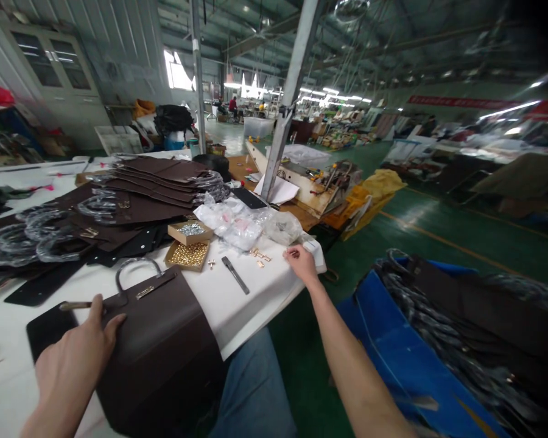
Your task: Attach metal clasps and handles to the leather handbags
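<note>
Head view, only view. We found the dark brown bag [164, 328] at the near left, partly on the white table [265, 304] and partly over its near edge; its near end sank into shadow beside a denim-clad leg [256, 389]. Its handle [139, 263] and gold clasp [151, 291] faced the far side.

The left hand [75, 353] lay at the bag's left edge, thumb and index finger apart. A slim tool [73, 306] ran behind the index finger; its right end was hidden, and we could not tell whether the fingers gripped it. The remaining fingers were out of sight.

The right hand [301, 263] hung near the table's right edge, fingertips curled close to each other. We could not tell whether they met or pinched anything. Just left of it lay small gold pieces [261, 257], then a grey cutter [235, 275].

Farther left, a small box [200, 238] of silvery bits partly covered a box [205, 259] of gold bits; both contents were too small to identify. Right, a blue container [388, 347] was cut off by the near border.
</note>
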Action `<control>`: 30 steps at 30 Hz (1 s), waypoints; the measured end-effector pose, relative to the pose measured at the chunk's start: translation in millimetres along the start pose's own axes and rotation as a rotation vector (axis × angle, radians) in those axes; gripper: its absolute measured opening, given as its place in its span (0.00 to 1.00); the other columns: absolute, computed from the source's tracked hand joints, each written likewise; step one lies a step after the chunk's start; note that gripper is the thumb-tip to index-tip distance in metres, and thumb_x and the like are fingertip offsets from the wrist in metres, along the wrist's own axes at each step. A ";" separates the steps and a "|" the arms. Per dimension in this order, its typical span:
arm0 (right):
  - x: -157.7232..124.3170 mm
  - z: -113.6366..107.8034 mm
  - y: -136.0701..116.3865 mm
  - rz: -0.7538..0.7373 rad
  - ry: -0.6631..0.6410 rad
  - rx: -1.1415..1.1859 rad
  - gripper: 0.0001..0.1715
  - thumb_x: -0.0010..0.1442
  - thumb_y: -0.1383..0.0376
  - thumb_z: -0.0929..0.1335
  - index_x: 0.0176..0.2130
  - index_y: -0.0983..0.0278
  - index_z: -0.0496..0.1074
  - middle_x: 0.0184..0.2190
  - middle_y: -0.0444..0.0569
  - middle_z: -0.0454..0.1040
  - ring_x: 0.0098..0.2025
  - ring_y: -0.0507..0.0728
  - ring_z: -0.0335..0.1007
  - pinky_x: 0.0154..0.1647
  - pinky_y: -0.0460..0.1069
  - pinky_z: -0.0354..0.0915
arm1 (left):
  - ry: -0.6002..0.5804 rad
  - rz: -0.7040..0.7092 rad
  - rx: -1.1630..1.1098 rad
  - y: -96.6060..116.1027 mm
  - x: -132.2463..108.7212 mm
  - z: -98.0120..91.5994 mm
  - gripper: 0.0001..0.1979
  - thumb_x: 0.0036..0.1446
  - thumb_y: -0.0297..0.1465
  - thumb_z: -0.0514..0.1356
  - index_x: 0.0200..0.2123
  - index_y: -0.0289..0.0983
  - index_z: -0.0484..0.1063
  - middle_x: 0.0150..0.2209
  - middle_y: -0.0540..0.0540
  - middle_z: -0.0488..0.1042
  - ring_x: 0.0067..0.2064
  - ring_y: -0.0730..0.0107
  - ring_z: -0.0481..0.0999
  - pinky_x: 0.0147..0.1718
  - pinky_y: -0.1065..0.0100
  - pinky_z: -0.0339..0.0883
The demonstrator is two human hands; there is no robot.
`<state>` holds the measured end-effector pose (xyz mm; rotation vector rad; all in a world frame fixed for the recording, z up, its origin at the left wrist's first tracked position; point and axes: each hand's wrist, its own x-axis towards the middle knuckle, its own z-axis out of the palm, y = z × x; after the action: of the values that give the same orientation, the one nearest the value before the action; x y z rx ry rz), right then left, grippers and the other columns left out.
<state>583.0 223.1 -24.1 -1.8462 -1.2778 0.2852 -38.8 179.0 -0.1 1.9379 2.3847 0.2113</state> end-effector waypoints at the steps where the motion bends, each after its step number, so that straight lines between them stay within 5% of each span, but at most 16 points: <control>1: -6.7 2.3 -9.7 0.002 0.023 0.078 0.22 0.65 0.56 0.75 0.53 0.66 0.81 0.45 0.55 0.84 0.39 0.58 0.77 0.48 0.53 0.73 | -0.009 0.004 0.063 5.8 -2.7 -7.7 0.44 0.74 0.60 0.46 0.81 0.39 0.60 0.34 0.33 0.84 0.36 0.34 0.84 0.40 0.47 0.72; 4: -41.8 19.5 -58.0 0.017 -0.014 0.546 0.32 0.67 0.52 0.76 0.64 0.63 0.76 0.47 0.50 0.82 0.39 0.55 0.75 0.47 0.52 0.73 | 0.012 0.060 0.182 23.3 -12.4 -25.3 0.40 0.79 0.54 0.43 0.84 0.41 0.52 0.36 0.35 0.84 0.38 0.37 0.86 0.39 0.52 0.71; 9: -130.0 72.3 -170.7 0.151 -0.444 1.198 0.22 0.63 0.56 0.83 0.53 0.60 0.81 0.47 0.49 0.84 0.39 0.53 0.76 0.49 0.51 0.75 | 0.088 0.152 0.061 42.1 -27.2 -42.6 0.33 0.79 0.45 0.52 0.80 0.39 0.63 0.52 0.30 0.83 0.48 0.39 0.85 0.44 0.52 0.73; 14: -198.4 119.5 -249.7 0.256 -0.770 1.348 0.21 0.63 0.57 0.84 0.51 0.60 0.82 0.49 0.49 0.84 0.42 0.54 0.80 0.51 0.51 0.79 | 0.145 0.322 -0.743 64.1 -62.3 -66.7 0.22 0.77 0.39 0.61 0.68 0.40 0.79 0.55 0.37 0.84 0.52 0.55 0.84 0.51 0.59 0.78; 17: -221.8 137.5 -272.4 0.245 -0.806 1.385 0.26 0.62 0.58 0.84 0.57 0.56 0.81 0.48 0.47 0.83 0.44 0.55 0.81 0.51 0.52 0.80 | 0.079 0.366 -1.082 80.2 -90.8 -69.6 0.19 0.74 0.38 0.66 0.64 0.41 0.81 0.57 0.38 0.83 0.55 0.58 0.84 0.50 0.62 0.80; 20: -238.2 148.5 -282.7 0.195 -0.790 1.311 0.25 0.64 0.56 0.83 0.58 0.56 0.82 0.45 0.47 0.83 0.42 0.56 0.81 0.48 0.52 0.81 | 0.133 0.311 -1.237 85.4 -113.0 -59.5 0.19 0.72 0.35 0.69 0.63 0.42 0.81 0.59 0.37 0.80 0.58 0.57 0.82 0.52 0.61 0.81; 25: -258.0 152.8 -286.6 0.111 -0.678 1.166 0.21 0.62 0.56 0.84 0.52 0.57 0.85 0.45 0.49 0.86 0.45 0.60 0.83 0.52 0.57 0.82 | 0.164 0.230 -1.341 66.0 -126.7 -45.6 0.13 0.72 0.35 0.70 0.57 0.42 0.86 0.55 0.40 0.82 0.53 0.59 0.83 0.50 0.62 0.80; 30: -269.5 144.3 -286.6 -0.081 -0.678 1.058 0.17 0.67 0.56 0.82 0.52 0.57 0.84 0.48 0.51 0.86 0.50 0.61 0.84 0.58 0.57 0.81 | 0.157 0.230 -1.439 45.0 -128.4 -52.9 0.17 0.70 0.36 0.72 0.60 0.44 0.86 0.55 0.40 0.83 0.52 0.60 0.84 0.50 0.64 0.79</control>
<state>185.7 100.7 29.1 -0.7824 -1.2287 1.3317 24.3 58.9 53.8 1.3413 1.1941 1.5560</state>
